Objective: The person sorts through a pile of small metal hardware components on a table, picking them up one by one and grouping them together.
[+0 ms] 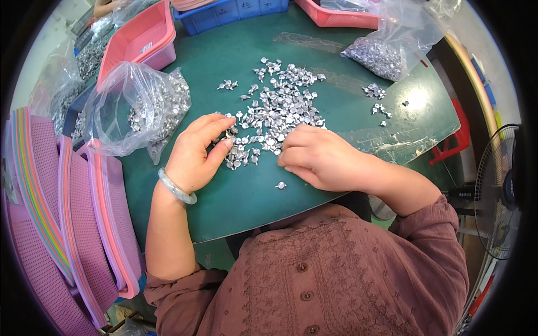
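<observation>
A loose heap of several small silver metal parts [280, 106] lies spread on the dark green table mat [235, 190]. My left hand [196, 154], with a pale green bangle on its wrist, rests at the heap's near left edge, fingertips touching a few parts. At the heap's near right edge my right hand [316, 157] is curled, fingers bent down onto the parts; what it pinches is hidden. One single part [281, 185] lies alone close to me, just below my right hand.
A clear plastic bag of metal parts [140, 109] sits at left, another bag [386, 47] at far right. Pink trays [137, 42] and a blue bin [224, 14] stand behind. Stacked pink-purple baskets [67, 213] stand left; a fan [501, 190] right.
</observation>
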`<state>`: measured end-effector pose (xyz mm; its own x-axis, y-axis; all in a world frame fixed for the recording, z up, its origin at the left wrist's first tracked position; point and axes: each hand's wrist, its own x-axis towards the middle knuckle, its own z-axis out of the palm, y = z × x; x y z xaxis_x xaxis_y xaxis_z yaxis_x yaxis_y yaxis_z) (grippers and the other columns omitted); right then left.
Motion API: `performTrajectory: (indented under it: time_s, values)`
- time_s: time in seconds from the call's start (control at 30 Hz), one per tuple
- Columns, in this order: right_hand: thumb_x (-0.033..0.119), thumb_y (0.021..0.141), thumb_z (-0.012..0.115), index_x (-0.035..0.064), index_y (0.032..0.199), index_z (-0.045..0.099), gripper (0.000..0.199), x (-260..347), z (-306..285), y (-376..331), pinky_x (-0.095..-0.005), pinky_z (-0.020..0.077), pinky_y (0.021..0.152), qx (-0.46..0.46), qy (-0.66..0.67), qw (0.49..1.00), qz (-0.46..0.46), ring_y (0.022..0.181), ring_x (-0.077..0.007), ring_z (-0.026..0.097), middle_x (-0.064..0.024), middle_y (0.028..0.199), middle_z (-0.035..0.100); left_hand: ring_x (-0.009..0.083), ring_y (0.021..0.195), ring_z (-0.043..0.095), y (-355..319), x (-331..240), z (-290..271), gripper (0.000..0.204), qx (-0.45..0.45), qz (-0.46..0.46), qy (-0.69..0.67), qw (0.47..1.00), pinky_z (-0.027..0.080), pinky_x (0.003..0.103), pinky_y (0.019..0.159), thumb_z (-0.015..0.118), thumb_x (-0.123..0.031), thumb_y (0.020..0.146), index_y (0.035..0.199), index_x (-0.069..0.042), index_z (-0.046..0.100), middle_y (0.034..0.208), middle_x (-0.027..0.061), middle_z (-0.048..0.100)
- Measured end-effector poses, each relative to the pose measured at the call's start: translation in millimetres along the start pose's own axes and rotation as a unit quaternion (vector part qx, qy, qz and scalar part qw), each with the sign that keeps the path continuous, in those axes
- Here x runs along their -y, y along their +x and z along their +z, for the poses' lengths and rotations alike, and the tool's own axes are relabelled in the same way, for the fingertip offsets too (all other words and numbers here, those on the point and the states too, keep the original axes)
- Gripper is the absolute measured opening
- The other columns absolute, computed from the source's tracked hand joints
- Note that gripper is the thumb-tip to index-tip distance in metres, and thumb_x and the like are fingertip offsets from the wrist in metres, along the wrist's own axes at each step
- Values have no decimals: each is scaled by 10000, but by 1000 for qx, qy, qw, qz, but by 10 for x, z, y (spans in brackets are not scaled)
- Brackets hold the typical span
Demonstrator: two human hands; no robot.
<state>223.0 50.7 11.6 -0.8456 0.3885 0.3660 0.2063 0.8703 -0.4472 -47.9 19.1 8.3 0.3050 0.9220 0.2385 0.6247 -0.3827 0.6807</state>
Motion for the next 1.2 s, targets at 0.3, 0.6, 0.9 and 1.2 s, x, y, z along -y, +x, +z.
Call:
performTrajectory:
  time_s: [0.3, 0.6, 0.9, 1.2]
  values:
    - [207, 798, 718, 72, 860, 633, 171, 18, 278, 357, -383, 460, 775, 29, -104, 994, -1, 856, -269, 562, -77, 880, 568, 296, 1134, 612, 4, 46, -23, 373, -3, 14, 7, 1000, 476, 352, 972, 650, -8, 855, 1227, -22, 641, 1216, 194, 619]
    - [157, 768, 687, 94, 786, 625, 90, 12, 248, 328, -380, 467, 753, 71, -97, 992, -41, 848, -261, 573, -65, 832, 568, 341, 1035, 621, -9, 54, 0, 332, -31, 48, 23, 998, 509, 380, 884, 672, -74, 857, 1184, -26, 643, 1152, 185, 629]
    - [93, 801, 679, 64, 862, 661, 70, -41, 22, 148, -410, 485, 742, 15, 8, 1000, 13, 817, -307, 594, -88, 812, 580, 337, 1021, 629, 3, 37, -28, 333, -26, 41, 17, 999, 511, 372, 879, 669, -74, 858, 1185, -18, 643, 1156, 190, 627]
    - [185, 793, 698, 76, 761, 642, 127, 44, 205, 238, -419, 505, 737, 54, -33, 998, 2, 845, -288, 610, -70, 795, 594, 283, 1116, 609, 0, 64, -51, 359, -7, 7, 3, 1000, 462, 344, 979, 649, -11, 855, 1213, -1, 637, 1197, 178, 623]
